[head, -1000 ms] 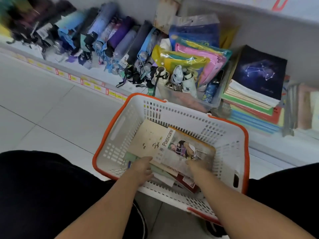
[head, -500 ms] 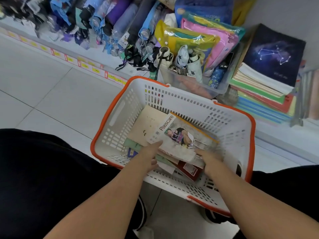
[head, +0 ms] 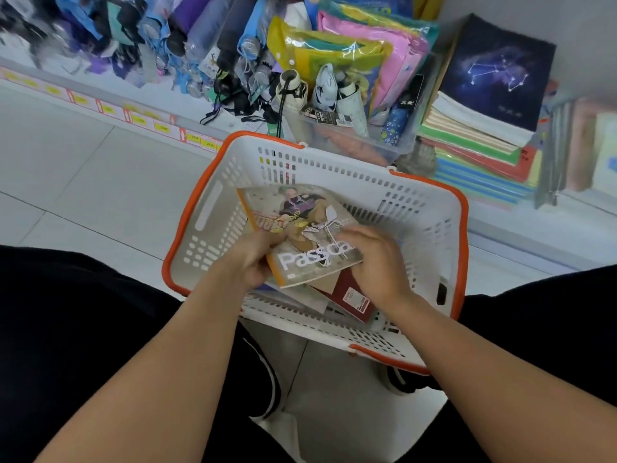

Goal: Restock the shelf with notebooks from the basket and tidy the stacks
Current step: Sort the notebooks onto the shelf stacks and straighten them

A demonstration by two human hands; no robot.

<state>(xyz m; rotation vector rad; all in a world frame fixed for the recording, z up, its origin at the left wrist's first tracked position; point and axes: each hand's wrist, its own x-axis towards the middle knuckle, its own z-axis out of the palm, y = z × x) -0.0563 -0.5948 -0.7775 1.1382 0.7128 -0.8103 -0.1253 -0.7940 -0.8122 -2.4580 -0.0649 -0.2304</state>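
"Passca…", partly covered, stands on the notebook (head: 300, 235) cover; shelf price tags (head: 160, 127) unreadable

The illustrated notebook (head: 300, 228) hides most of the basket (head: 417, 208) contents; beneath it only a corner of a dark red notebook (head: 350, 295) and pale sheet edges show; their number cannot be determined. The right hand (head: 374, 259) covers the end of the cover lettering; the left hand (head: 253, 259) covers the near left corner, and its fingertips are hidden under the cover. The price labels (head: 140, 120) on the shelf edge are too blurred to read; the umbrellas (head: 200, 38) are cut off by the top edge. The constellation notebook (head: 497, 71) conceals the covers of the notebook stack (head: 474, 145) below it; items at the right edge are blurred and cropped.
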